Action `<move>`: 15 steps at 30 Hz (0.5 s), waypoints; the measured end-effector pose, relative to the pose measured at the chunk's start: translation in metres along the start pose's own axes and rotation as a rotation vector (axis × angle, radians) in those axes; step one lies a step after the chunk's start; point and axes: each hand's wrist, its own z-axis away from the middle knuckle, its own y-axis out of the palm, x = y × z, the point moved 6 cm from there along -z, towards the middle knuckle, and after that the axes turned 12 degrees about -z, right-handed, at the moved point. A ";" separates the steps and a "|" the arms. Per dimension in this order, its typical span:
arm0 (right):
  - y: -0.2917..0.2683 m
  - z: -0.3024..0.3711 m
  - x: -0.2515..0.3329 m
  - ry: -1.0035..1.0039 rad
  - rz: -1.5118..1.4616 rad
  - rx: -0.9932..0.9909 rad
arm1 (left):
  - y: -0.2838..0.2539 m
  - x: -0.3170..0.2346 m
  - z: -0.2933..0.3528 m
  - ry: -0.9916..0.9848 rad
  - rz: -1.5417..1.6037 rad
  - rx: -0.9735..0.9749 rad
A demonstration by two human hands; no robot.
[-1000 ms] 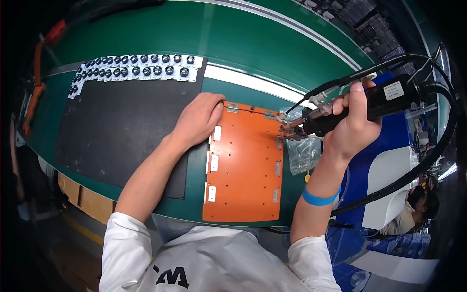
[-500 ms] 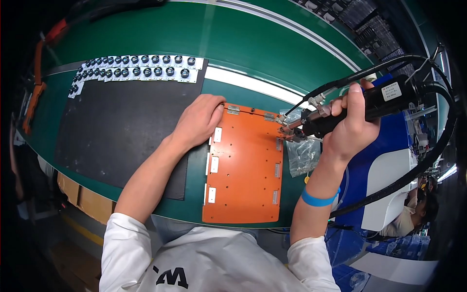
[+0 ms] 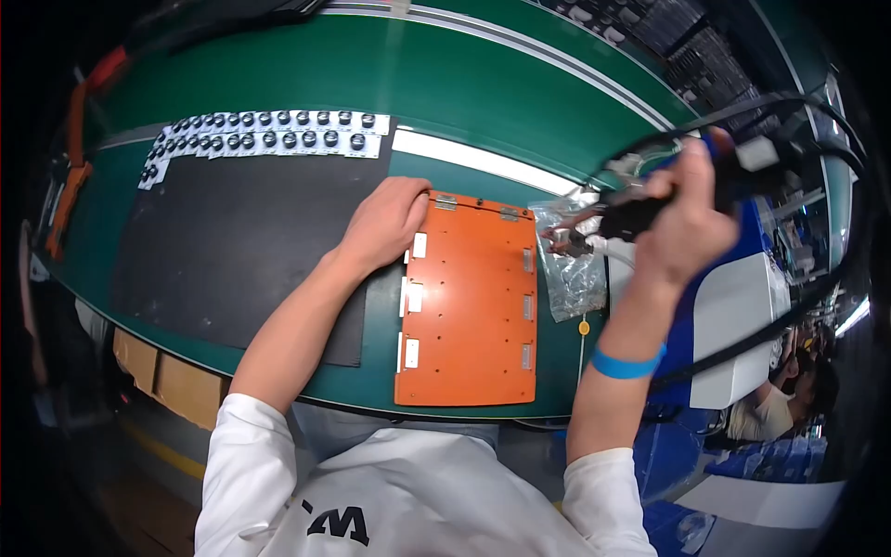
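Observation:
An orange panel lies on the green bench, with metal hinges along its far edge and silvery brackets down both sides. My left hand is closed on the panel's far left corner, thumb along the edge and fingers together. My right hand is wrapped round a black handheld screwdriver of the auto-feed kind, fed by a thick black cable. The tool's metal tip is just right of the panel, above a clear plastic bag, apart from the orange surface. Hand and tool are blurred.
Rows of small white boards with black round parts line the far edge of a black mat at left. A white and blue machine stands at right. Another person sits beyond it. Cardboard is below the bench's left.
My right hand has lifted the screwdriver off the panel's upper right area and moved it right. My left hand stays on the corner. The view has shifted slightly.

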 end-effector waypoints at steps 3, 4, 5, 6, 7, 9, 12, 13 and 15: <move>0.004 -0.009 0.033 -0.032 -0.176 0.049 | -0.001 0.000 0.002 -0.035 0.009 0.015; 0.006 -0.006 0.037 -0.001 -0.205 0.073 | 0.001 -0.001 0.001 -0.032 0.019 0.030; 0.015 0.004 0.042 -0.023 -0.178 0.074 | 0.000 0.000 0.000 -0.035 0.034 0.026; 0.027 0.016 0.045 -0.044 -0.152 0.075 | -0.003 0.004 -0.001 -0.050 0.027 0.016; 0.037 0.026 0.043 -0.013 -0.189 0.103 | -0.002 0.006 -0.002 -0.035 0.063 0.061; 0.058 0.042 0.034 0.048 -0.238 0.153 | -0.002 0.011 -0.001 -0.042 0.115 0.110; 0.089 0.061 0.019 0.091 -0.272 0.205 | 0.001 0.015 -0.003 -0.064 0.148 0.188; 0.095 0.064 0.012 0.100 -0.267 0.201 | 0.000 0.016 -0.003 -0.074 0.168 0.144; 0.102 0.067 -0.003 0.102 -0.245 0.182 | 0.002 0.019 -0.003 -0.070 0.150 0.145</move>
